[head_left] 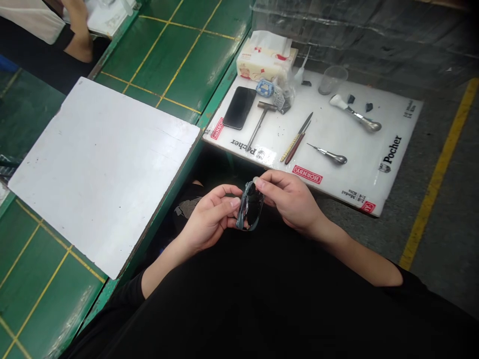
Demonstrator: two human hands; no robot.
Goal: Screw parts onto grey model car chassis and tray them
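Grey-green framing rings a dark-lensed eyewear piece [250,205], held up in front of the person's black top, just off the near edge of a side board [366,169]. Left hand [213,217] is curled nearly closed, its thumb and fingers pinching one side of the frame. Right hand [294,199] is likewise mostly closed, thumb and forefinger gripping the upper end. On the side board, a thin-tipped metal tool [331,155] lies nearest, beside a red-brown-handled tool [295,148]. Farther in are a T-shaped hammer [257,127], a black phone [240,107], a clear cup [333,80] and a tissue pack [265,60]. To the left, a white panel [108,164] rests on a green table [149,55] marked with yellow lines; beyond is a co-worker's arm [80,37].
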